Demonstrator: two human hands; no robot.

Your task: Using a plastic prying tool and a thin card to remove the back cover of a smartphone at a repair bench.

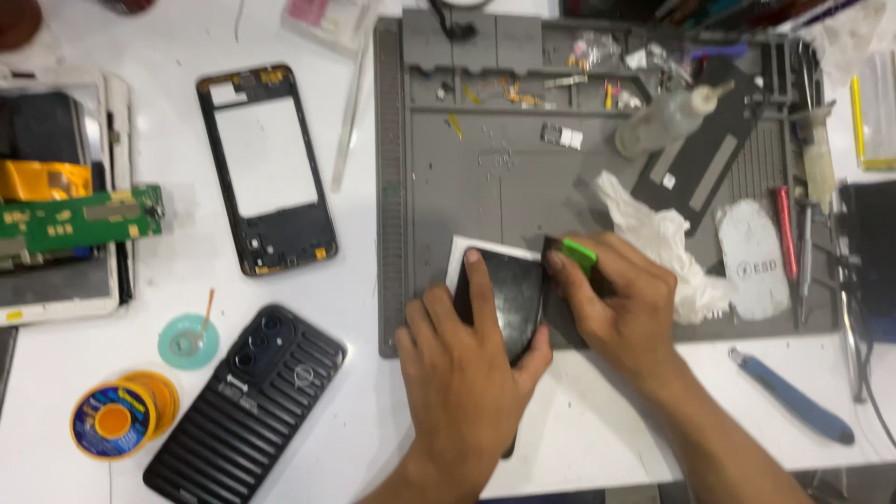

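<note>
I count two bare hands of mine, my left hand [462, 369] and right hand [611, 308], two yellow-and-blue solder wire spools [114, 422] lower left, and one black ribbed phone case [245, 403].

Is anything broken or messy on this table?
Yes. A phone frame lies on the table with its middle missing, so it looks taken apart. A bare green circuit board sits at the left edge. A crumpled white tissue lies on the grey mat.
</note>
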